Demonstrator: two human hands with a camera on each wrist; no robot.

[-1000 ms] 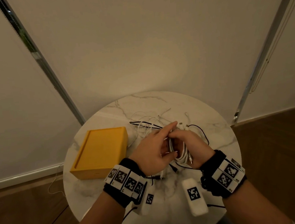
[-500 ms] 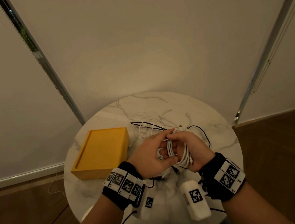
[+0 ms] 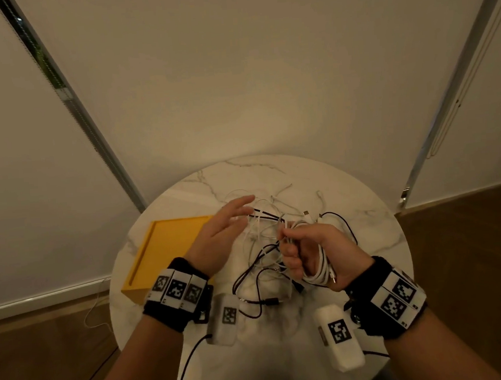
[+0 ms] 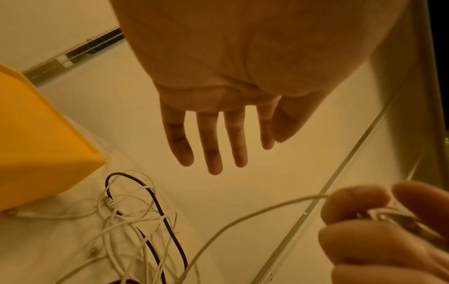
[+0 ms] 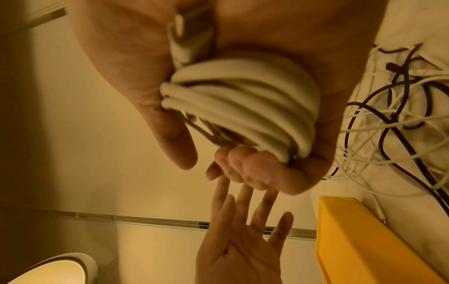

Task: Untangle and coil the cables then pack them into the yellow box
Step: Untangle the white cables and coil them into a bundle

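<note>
My right hand [image 3: 303, 253] grips a coil of white cable [image 3: 320, 269] above the middle of the round marble table [image 3: 375, 231]; the loops [image 5: 243, 100] fill its palm in the right wrist view. A tangle of white and black cables [image 3: 265, 236] lies on the table under and behind both hands. My left hand [image 3: 225, 226] hovers open, fingers straight, between the coil and the yellow box [image 3: 164, 253], holding nothing [image 4: 211, 134]. The yellow box [image 4: 36, 144] sits at the table's left edge, lid shut.
Two white tagged devices [image 3: 225, 317] [image 3: 340, 340] hang from my wrists over the table's near edge, with a black lead [image 3: 187, 359] trailing down. White blinds with metal rails stand behind the table. Wood floor lies on both sides.
My left hand has let go of the cable and opened, moving up and left away from my right hand. The right hand still holds the coil.
</note>
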